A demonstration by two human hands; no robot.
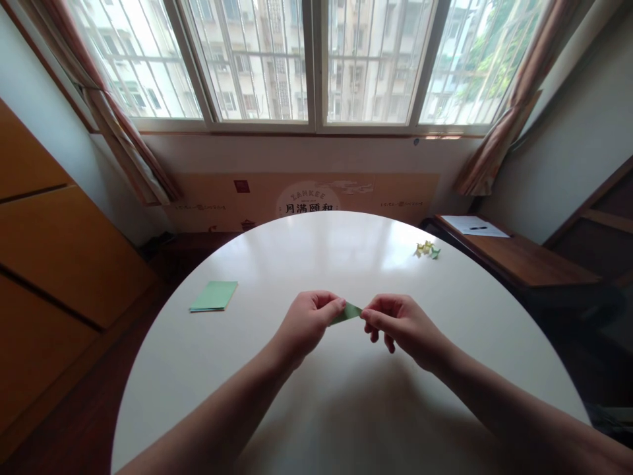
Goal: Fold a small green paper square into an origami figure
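Green paper (350,313), folded down to a small, angular shape, held taut-looking between both hands over the middle of the white bench (198,376). Pinches its left end with the thumb and index of the left hand (310,319) (clamped tight on the paper, with the remaining fingers mostly hidden). Pinches its right tip with the thumb and index of the right hand (399,320), also clamped on it, the other fingers loosely curled and slightly apart below. Reaches in from the near side of the bench with both forearms bare, and casts soft shadows on its surface.

On the left part of the bench, a square stack (215,295) of sheets, light green on top. Near the far right rim of the bench, a little cluster of folded pieces (427,249), yellow with green at the right end, too small for exact shapes.

Beyond the bench to the right, a brown wooden stand (554,258) bearing a white sheet (457,223) with a dark pen (478,228) on top. Straight beyond the bench, a tan printed panel (267,188) below a barred window (262,66). To the left of the bench, an orange-brown cabinet (59,244).
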